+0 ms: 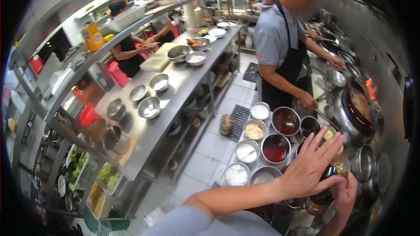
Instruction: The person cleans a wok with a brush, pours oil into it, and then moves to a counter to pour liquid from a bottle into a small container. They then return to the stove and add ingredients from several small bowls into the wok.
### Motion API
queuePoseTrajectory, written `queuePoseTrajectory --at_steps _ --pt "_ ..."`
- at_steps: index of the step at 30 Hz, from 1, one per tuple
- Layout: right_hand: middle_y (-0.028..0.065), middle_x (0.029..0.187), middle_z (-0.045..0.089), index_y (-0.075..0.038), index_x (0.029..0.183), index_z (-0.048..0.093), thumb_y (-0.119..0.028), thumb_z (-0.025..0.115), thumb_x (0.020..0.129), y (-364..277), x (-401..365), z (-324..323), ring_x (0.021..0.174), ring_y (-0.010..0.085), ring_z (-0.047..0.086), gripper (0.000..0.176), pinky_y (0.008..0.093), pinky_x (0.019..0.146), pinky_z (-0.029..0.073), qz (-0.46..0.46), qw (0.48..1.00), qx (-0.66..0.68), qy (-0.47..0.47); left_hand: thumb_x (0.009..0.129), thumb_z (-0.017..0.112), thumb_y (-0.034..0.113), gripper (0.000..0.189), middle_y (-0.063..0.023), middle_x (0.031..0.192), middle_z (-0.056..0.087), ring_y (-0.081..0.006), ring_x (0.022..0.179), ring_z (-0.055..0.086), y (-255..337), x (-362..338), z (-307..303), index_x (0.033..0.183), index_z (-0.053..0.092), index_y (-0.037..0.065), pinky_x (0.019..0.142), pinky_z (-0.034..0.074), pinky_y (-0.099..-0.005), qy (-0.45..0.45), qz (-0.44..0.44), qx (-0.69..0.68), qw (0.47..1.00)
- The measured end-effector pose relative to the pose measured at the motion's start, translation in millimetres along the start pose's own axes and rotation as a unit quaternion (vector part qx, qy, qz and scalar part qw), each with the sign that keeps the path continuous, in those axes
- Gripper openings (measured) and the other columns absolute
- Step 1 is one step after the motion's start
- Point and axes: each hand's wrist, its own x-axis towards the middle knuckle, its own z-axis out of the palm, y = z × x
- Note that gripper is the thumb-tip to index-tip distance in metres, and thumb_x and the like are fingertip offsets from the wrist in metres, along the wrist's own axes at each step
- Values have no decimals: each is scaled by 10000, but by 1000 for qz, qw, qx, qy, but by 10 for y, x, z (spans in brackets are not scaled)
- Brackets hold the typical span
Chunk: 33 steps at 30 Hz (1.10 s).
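My right hand point(345, 194) is wrapped round a dark sauce bottle point(320, 203) with a label low on its side. The bottle is tilted. My left hand point(309, 164) lies across its upper part with fingers stretched out and thumb close to my right hand. That hand partly hides the bottle's neck. Just beyond are metal pots, one with red liquid point(276, 147) and one with brown sauce point(285, 121). Beside them stand containers of white powder point(237, 174) and a pale yellow paste point(254, 130).
A co-worker point(280, 39) in a dark apron works at a wok point(356, 105) with flames beside it. Left of the aisle runs a steel counter point(175, 100) with several metal bowls point(149, 107). A jar point(226, 123) stands near the floor mat point(240, 120). Vegetable bins point(83, 168) sit lower left.
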Motion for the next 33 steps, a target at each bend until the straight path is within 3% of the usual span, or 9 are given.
queuePoseTrajectory --at_steps 8,12,14,16,20,23,27,29,33 --pt "-69 617 427 -62 766 494 -511 640 886 -542 203 990 530 12 348 488 196 457 232 -122 984 75 -108 809 737 376 769 -204 1392 456 -415 1326 403 37 -342 -998 1391 398 3 1100 292 -510 154 36 6 987" --pt "-48 579 439 -22 850 526 -491 625 903 -586 305 1756 470 22 355 482 197 415 258 -143 957 146 -205 739 776 476 1143 -232 1549 177 -381 1433 210 -159 -1004 -1561 1512 74 12 1164 191 -446 162 -19 -107 981" --pt "-33 574 440 21 948 528 -456 600 928 -751 290 2232 441 39 362 483 198 392 285 -117 920 294 -231 675 825 489 1299 -238 1571 57 -363 1452 144 -271 -1486 -1961 1512 -54 23 1174 164 -413 66 -101 -70 990" --pt "-19 579 444 40 991 522 -428 577 947 -906 264 2727 440 51 376 474 202 389 309 -116 904 338 -235 630 883 407 1353 -239 1553 142 -338 1433 225 -307 -1892 -2143 1505 -73 18 1158 214 -397 56 -208 -138 967" --pt "13 609 473 43 1024 523 -390 540 974 -1459 216 3541 458 56 401 436 210 400 325 -153 823 419 -350 628 904 276 1265 -243 1443 341 -319 1358 365 -310 -2235 -2785 1488 16 11 1118 292 -403 212 -175 11 961" --pt "37 709 530 48 1073 501 -363 515 989 -2130 207 3911 578 94 490 420 227 535 413 -265 770 350 -463 618 902 166 1252 -219 1412 372 -308 1285 449 -113 -2141 -3474 1480 8 9 1088 345 -398 246 -108 -31 963" --pt "95 1090 550 9 1274 441 -353 572 952 -2570 195 4332 970 177 536 502 295 821 436 -401 813 207 -367 628 892 130 1103 -205 1347 422 -282 1236 488 190 -2008 -4169 1422 136 8 1039 404 -402 303 -82 12 950" --pt "147 1294 476 -23 1380 383 -387 667 880 -2457 235 4575 1197 238 466 680 373 968 395 -443 801 172 -365 618 900 120 995 -186 1299 471 -265 1173 539 310 -1932 -4404 1350 232 19 990 452 -392 344 -59 27 937" --pt "177 1424 377 -47 1479 212 -367 832 719 -2424 131 4938 1258 270 455 1031 409 1033 395 -437 771 212 -412 655 870 107 1011 -184 1261 512 -279 1148 562 612 -1515 -4917 1401 193 21 966 476 -405 348 -51 8 936"
